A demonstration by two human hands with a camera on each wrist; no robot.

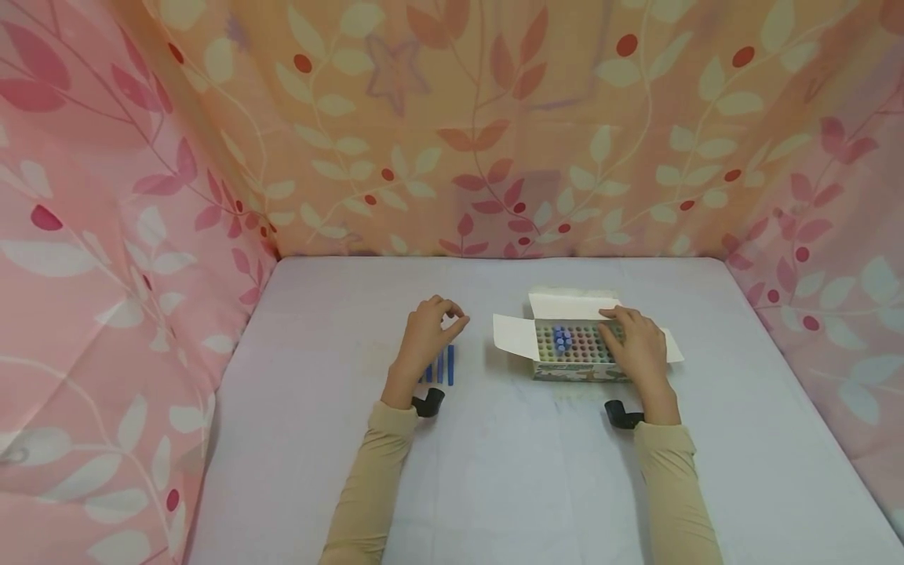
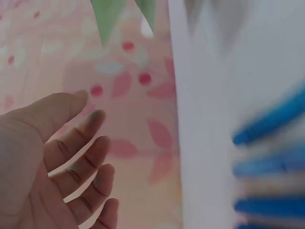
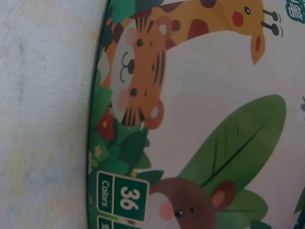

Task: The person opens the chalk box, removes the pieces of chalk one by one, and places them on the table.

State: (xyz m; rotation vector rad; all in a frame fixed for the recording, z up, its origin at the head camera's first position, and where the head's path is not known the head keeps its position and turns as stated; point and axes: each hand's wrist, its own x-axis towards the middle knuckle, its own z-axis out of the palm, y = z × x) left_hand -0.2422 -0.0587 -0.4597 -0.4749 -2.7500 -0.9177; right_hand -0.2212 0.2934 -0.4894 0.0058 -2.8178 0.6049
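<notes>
My left hand (image 1: 429, 328) hovers over several slim blue sticks (image 1: 450, 366) that lie side by side on the table, seen blurred at the right of the left wrist view. Its fingers (image 2: 78, 179) are loosely bent with nothing between them. To the right stands an open cardboard box (image 1: 581, 372), flaps spread, with rows of round holes on top. A few blue pieces (image 1: 561, 339) stand upright in the holes on its left side. My right hand (image 1: 641, 345) rests over the box's right end, thumb and forefinger apart. In the right wrist view, the box's printed side (image 3: 228, 71) shows animals and "36 Colors"; the hand is out of frame.
A white cloth covers the table (image 1: 494, 479). Patterned curtains (image 1: 459, 125) enclose the back and both sides. Black wrist cameras (image 1: 429, 403) sit at both wrists. The box's left flap (image 1: 514, 336) sticks out toward the left hand.
</notes>
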